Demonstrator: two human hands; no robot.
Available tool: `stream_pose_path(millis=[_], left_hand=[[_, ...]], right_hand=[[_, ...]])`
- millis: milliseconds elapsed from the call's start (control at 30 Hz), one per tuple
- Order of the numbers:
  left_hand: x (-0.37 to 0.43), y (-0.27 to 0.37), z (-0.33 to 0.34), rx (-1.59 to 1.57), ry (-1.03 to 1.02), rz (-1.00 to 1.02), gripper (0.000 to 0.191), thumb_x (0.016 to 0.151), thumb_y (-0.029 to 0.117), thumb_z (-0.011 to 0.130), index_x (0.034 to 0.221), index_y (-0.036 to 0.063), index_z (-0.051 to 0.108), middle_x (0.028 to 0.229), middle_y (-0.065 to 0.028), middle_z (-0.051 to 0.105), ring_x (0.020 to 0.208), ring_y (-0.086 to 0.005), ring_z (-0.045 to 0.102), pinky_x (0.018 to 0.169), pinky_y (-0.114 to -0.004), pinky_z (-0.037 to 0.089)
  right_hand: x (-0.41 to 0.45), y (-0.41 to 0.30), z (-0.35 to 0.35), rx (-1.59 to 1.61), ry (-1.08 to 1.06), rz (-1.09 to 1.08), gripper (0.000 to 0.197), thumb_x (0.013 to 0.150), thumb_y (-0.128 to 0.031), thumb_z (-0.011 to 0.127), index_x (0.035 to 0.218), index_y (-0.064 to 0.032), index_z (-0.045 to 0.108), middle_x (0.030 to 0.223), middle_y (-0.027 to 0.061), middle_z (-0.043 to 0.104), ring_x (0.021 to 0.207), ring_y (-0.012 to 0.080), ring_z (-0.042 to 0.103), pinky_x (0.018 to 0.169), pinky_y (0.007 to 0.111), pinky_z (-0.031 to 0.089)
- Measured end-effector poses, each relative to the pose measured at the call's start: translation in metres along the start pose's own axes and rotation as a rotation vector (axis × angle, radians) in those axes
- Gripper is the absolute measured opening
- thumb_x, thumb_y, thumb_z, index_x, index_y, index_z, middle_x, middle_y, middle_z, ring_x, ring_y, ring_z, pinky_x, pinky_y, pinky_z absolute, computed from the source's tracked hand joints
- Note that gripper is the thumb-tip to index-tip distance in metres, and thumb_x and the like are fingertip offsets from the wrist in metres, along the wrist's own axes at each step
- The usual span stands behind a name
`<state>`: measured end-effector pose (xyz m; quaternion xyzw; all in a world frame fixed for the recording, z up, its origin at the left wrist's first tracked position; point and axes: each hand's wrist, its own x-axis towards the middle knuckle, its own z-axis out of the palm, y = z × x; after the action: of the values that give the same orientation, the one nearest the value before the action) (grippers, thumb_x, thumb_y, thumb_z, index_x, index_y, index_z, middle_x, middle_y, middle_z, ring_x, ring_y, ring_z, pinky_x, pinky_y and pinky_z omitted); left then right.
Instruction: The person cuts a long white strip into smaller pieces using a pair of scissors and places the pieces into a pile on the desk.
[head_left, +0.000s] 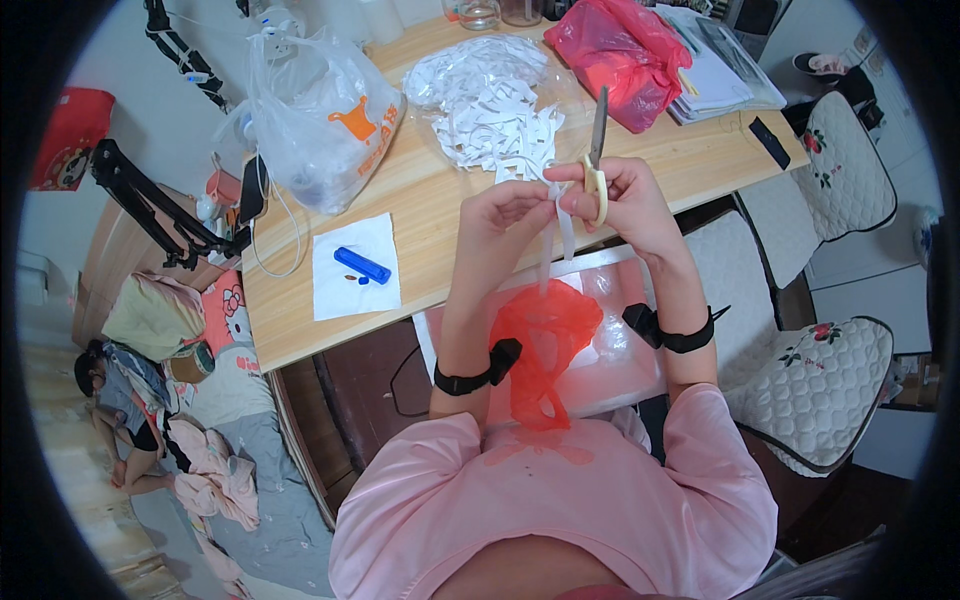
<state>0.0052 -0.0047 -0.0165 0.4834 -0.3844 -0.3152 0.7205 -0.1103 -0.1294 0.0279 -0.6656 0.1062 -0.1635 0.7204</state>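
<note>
Near the table's front edge, my left hand (506, 225) pinches a thin white strip (565, 225) between thumb and fingers. Close beside it, my right hand (626, 199) has cream-handled scissors (598, 161) hooked on it, blades pointing away from me, while its thumb and index finger are at the same strip. The strip's ends hang down over a red plastic bag (551, 322) on my lap, above a clear-topped container with a white rim (630, 367). Beyond my hands, a heap of white strips (499, 124) lies on clear plastic.
A white plastic bag (322, 135) stands at the left of the wooden table (427, 247), near a blue object (362, 265) on white paper (337, 300). A pink-red bag (619, 60) and papers (712, 82) lie at the back right. Another person (131, 405) sits by the bed.
</note>
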Motion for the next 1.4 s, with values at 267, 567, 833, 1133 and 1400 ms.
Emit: stream_pose_path(millis=[267,567,833,1133,1400], left_hand=[[0.0,0.0,0.002,-0.005,0.088,0.031,0.015,0.079,-0.002,0.058,0.094,-0.0029,0.059,0.086,-0.0064,0.062,0.079,-0.0099,0.058,0.07,-0.021,0.046],[-0.006,0.009,0.01,0.314,0.133,0.155,0.012,0.077,0.0,0.062,0.089,-0.0028,0.063,0.08,-0.0063,0.064,0.072,-0.0097,0.06,0.068,-0.021,0.047],[-0.008,0.01,0.01,0.249,0.136,0.112,0.012,0.078,0.002,0.062,0.089,-0.0027,0.064,0.08,-0.006,0.064,0.073,-0.0091,0.059,0.068,-0.021,0.046],[-0.008,0.012,0.008,0.179,0.108,0.064,0.01,0.079,0.002,0.061,0.088,-0.0031,0.064,0.079,-0.0055,0.064,0.072,-0.0085,0.058,0.067,-0.02,0.046],[-0.008,0.012,0.01,0.129,0.128,0.067,0.012,0.081,0.006,0.059,0.084,-0.0045,0.064,0.074,-0.006,0.064,0.068,-0.0089,0.059,0.062,-0.021,0.046]], right_hand=[[0.0,0.002,-0.001,-0.013,-0.008,0.008,0.027,0.077,-0.01,0.066,0.1,0.0013,0.061,0.076,0.0021,0.063,0.061,0.0024,0.054,0.051,0.015,0.04],[0.001,0.004,0.0,-0.005,0.012,0.02,0.02,0.076,-0.01,0.065,0.092,0.0014,0.062,0.074,0.0025,0.062,0.058,0.0031,0.053,0.049,0.016,0.039],[0.0,0.001,0.003,0.004,0.049,0.03,0.017,0.076,-0.01,0.065,0.088,0.001,0.062,0.07,0.0023,0.062,0.056,0.0033,0.053,0.048,0.016,0.039],[0.0,0.0,0.004,-0.079,0.08,0.048,0.016,0.075,-0.013,0.067,0.085,-0.0007,0.063,0.065,0.0,0.06,0.054,0.0012,0.05,0.045,0.015,0.032],[0.0,0.003,0.006,-0.115,0.113,-0.008,0.014,0.075,-0.013,0.066,0.082,-0.0005,0.064,0.062,-0.0005,0.059,0.051,0.0002,0.047,0.043,0.014,0.028]])
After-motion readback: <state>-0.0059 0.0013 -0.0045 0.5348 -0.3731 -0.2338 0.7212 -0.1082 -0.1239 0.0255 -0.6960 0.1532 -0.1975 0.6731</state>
